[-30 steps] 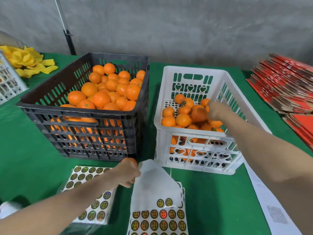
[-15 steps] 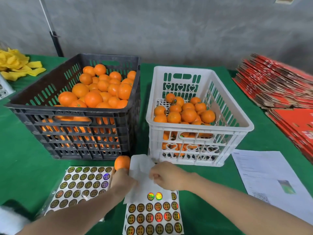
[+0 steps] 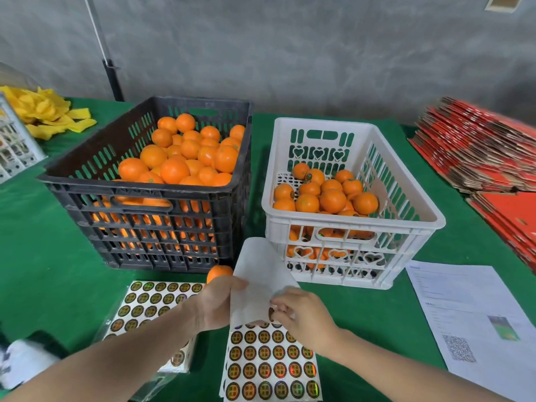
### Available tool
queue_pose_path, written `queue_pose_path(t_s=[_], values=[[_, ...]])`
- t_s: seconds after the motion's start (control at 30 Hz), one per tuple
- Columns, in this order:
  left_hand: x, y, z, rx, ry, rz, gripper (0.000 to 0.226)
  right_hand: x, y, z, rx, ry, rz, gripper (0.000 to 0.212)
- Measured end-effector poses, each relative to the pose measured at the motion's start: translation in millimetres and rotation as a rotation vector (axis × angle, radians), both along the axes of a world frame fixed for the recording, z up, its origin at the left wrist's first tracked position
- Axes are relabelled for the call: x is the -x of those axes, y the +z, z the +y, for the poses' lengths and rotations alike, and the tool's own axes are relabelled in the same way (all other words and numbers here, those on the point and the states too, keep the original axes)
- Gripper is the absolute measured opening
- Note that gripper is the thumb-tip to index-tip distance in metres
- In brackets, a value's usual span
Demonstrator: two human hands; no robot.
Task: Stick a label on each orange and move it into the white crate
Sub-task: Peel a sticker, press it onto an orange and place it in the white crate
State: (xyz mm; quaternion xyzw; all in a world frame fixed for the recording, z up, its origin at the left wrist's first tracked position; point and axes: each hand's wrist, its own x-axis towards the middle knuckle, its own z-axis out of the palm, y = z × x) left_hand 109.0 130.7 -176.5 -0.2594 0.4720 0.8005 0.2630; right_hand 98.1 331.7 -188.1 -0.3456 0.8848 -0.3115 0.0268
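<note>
A black crate (image 3: 87,181) on the left holds several unlabelled oranges (image 3: 174,169). Beside it the white crate (image 3: 406,192) holds several labelled oranges (image 3: 332,200). In front lies a sheet of round labels (image 3: 269,364) with its bare white backing (image 3: 261,274) curled upward. My left hand (image 3: 216,306) grips one orange (image 3: 219,273) and touches the backing's edge. At the top row of the sheet my right hand (image 3: 301,316) pinches a round label (image 3: 272,314).
A second label sheet (image 3: 145,303) lies under my left forearm. A printed paper (image 3: 470,320) lies at the right. Red flat cartons (image 3: 478,149) are stacked at far right. Yellow foam nets (image 3: 43,114) and another white crate (image 3: 14,146) sit far left. The cloth is green.
My right hand left the white crate, came down to the label sheet and now pinches a label. My left hand with its orange has shifted right onto the backing paper.
</note>
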Motion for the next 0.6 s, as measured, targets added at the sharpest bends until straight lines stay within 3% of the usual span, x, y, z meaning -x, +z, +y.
queue_pose_path(t_s=[0.1, 0.37, 0.5, 0.6], values=[[-4, 6, 3, -0.033, -0.018, 0.037, 0.043, -5, 6, -1, 0.054, -0.020, 0.074, 0.019], [0, 14, 3, 0.103, -0.079, 0.088, 0.029, -9, 20, -5, 0.098, 0.016, 0.188, 0.008], [3, 7, -11, 0.126, -0.103, 0.075, 0.038, -8, 28, -8, 0.229, 0.017, 0.104, 0.004], [-2, 5, -15, 0.216, -0.236, 0.081, 0.044, 6, 45, -16, 0.333, -0.083, -0.004, 0.005]])
